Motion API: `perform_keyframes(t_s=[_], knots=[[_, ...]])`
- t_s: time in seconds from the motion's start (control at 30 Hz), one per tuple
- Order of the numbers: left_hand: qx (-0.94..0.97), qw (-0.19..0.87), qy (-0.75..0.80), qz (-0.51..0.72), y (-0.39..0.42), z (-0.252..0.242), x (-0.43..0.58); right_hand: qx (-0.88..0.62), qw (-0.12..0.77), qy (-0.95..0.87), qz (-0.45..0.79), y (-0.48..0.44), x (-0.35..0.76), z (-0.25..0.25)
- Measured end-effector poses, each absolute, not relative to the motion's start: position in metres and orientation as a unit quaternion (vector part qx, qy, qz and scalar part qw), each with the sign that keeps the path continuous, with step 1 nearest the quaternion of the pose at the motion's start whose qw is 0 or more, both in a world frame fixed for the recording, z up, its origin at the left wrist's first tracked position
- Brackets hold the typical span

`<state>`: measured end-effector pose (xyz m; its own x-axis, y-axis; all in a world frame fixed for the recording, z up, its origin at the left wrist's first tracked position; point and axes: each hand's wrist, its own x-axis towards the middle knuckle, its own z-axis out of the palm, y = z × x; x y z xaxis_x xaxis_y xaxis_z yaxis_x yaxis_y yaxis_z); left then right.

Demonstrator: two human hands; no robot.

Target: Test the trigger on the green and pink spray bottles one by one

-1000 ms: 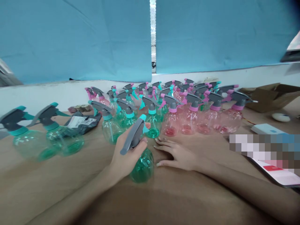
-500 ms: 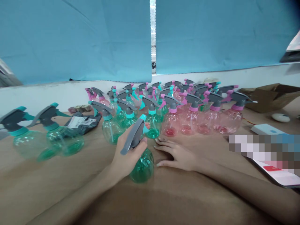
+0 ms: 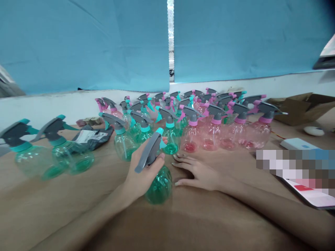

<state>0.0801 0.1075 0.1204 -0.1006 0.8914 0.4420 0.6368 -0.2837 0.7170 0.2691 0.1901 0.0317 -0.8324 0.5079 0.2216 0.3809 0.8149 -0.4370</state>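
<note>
My left hand (image 3: 143,169) is closed around the neck of a green spray bottle (image 3: 158,186) with a grey and turquoise trigger head. The bottle is upright at the near middle of the table (image 3: 204,223); my fingers hide its collar. My right hand (image 3: 200,171) lies palm down on the table just right of that bottle, fingers stretched out and holding nothing. Beyond the hands stand a green spray bottle (image 3: 171,139) and a pink spray bottle (image 3: 192,137), the closest of a large group with grey heads.
Two green spray bottles (image 3: 72,157) stand apart on the left, before a dark plastic packet (image 3: 95,137). On the right are a cardboard box (image 3: 295,109), a white computer mouse (image 3: 313,131), a white box-shaped item (image 3: 298,144) and a partly blurred-out phone (image 3: 316,198). Blue cloth (image 3: 86,45) hangs behind.
</note>
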Motion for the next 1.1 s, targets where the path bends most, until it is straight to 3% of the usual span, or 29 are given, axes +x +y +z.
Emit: perform_keyframes(t_s=[0.7, 1.1], knots=[[0.659, 0.205, 0.556, 0.462, 0.1033, 0.1271, 0.0766, -0.231, 0.172, -0.937, 0.195, 0.1903, 0.2691, 0.0322], [0.64, 0.164, 0.585, 0.47, 0.1049, 0.1213, 0.0818, -0.23, 0.177, -0.938, 0.188, 0.1909, 0.2695, 0.0305]])
